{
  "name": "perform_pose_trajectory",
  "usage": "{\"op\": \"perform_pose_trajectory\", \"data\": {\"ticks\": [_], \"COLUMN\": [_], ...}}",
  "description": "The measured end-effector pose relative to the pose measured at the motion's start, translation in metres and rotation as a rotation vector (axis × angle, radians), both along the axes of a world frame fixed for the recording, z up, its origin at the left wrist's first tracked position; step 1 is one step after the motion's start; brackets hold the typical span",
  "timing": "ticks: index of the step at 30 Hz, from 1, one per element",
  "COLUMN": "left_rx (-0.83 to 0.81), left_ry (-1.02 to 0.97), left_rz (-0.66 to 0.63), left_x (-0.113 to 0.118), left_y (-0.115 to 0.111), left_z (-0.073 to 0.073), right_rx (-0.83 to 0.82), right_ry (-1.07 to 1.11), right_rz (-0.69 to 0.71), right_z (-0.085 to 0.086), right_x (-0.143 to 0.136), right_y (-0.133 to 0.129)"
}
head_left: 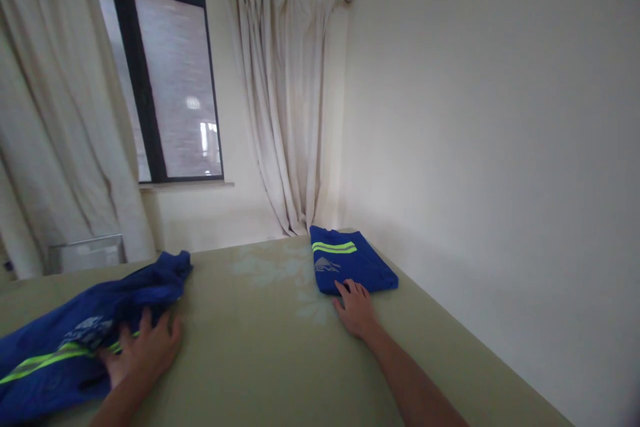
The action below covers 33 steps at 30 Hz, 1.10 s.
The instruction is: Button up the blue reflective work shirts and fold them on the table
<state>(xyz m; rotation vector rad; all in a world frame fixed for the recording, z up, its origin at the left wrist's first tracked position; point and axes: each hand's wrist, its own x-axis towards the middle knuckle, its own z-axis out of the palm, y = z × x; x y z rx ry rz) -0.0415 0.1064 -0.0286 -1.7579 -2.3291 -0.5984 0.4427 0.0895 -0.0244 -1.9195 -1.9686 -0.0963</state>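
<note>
A folded blue garment (350,263) with yellow-green stripes and a grey print lies at the far right of the green surface (250,347), near the wall. My right hand (356,308) rests at its near edge, palm down, fingers apart. To the left, a second blue garment (60,327) with the same kind of stripes is spread loosely and rumpled. On its right part lies my left hand (145,350), fingers spread over the cloth; some fingertips sink into the folds.
A pale wall (490,147) runs along the right side of the surface. Behind the far edge hang beige curtains (285,80) beside a dark-framed window (180,80). A pale, partly covered object (87,253) stands beyond the surface at the left.
</note>
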Motion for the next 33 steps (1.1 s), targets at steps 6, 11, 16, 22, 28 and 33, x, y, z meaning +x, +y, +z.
{"op": "perform_pose_trajectory", "data": {"ticks": [6, 11, 16, 22, 28, 33], "left_rx": [0.108, 0.182, 0.216, 0.086, -0.151, -0.120], "left_ry": [0.233, 0.147, 0.040, -0.003, 0.021, 0.130], "left_rz": [-0.283, -0.857, -0.928, -1.007, -0.755, -0.507], "left_x": [0.097, 0.157, 0.156, 0.142, 0.166, 0.204], "left_y": [-0.062, -0.098, -0.109, -0.119, -0.126, -0.133], "left_z": [-0.024, -0.024, 0.004, 0.007, 0.012, 0.023], "right_rx": [-0.164, -0.181, -0.093, -0.092, -0.105, 0.020], "right_ry": [-0.003, -0.027, -0.078, -0.176, 0.191, 0.150], "right_rz": [0.020, 0.125, 0.355, 0.665, 0.675, 0.626], "right_z": [0.011, 0.027, 0.027, 0.034, 0.034, 0.026], "right_x": [0.002, -0.019, -0.089, -0.143, -0.121, -0.118], "right_y": [0.003, -0.010, -0.062, -0.106, -0.095, -0.102]}}
